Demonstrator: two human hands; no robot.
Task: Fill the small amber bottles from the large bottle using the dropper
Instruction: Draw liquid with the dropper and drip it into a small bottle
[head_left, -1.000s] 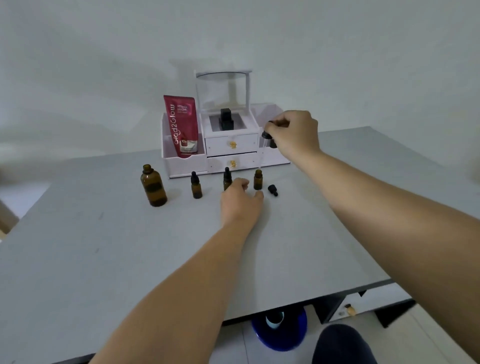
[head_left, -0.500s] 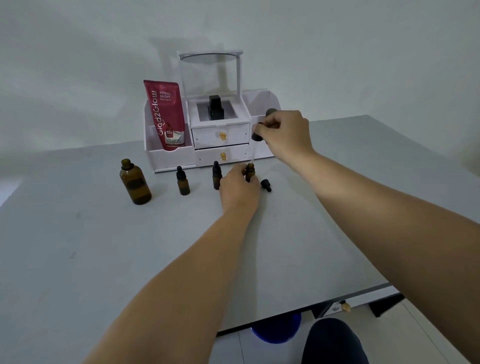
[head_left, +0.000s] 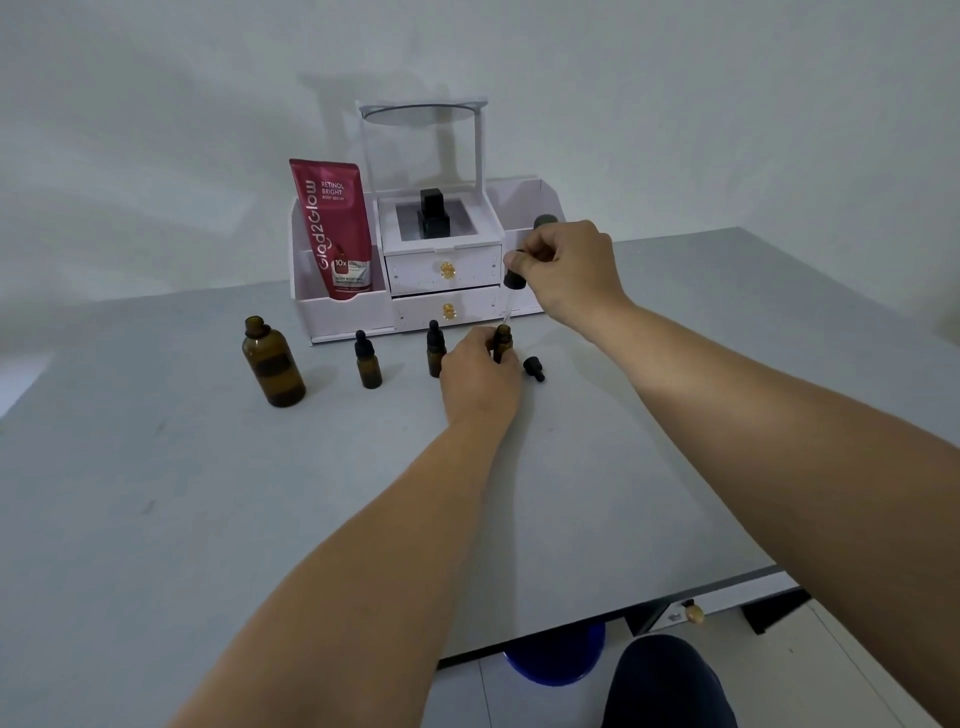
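The large amber bottle (head_left: 272, 364) stands uncapped at the left of the grey table. Two small capped amber bottles (head_left: 368, 361) (head_left: 435, 349) stand to its right. My left hand (head_left: 480, 374) grips a third small bottle (head_left: 502, 343), which is uncapped and upright on the table. Its black cap (head_left: 534, 368) lies just to the right. My right hand (head_left: 569, 273) pinches the black bulb of the dropper (head_left: 511, 291). The glass tube points down, with its tip at the mouth of the held bottle.
A white organiser (head_left: 343, 312) with two drawers and a mirror frame stands at the back, holding a red tube (head_left: 332, 228) and a black bottle (head_left: 432, 215). The table's near edge (head_left: 675, 597) runs below my right forearm, with a blue container (head_left: 556, 657) underneath.
My left hand moved from the bare table to the uncapped small bottle and took hold of it. My right hand brought the dropper down until its tip reached the bottle's mouth.
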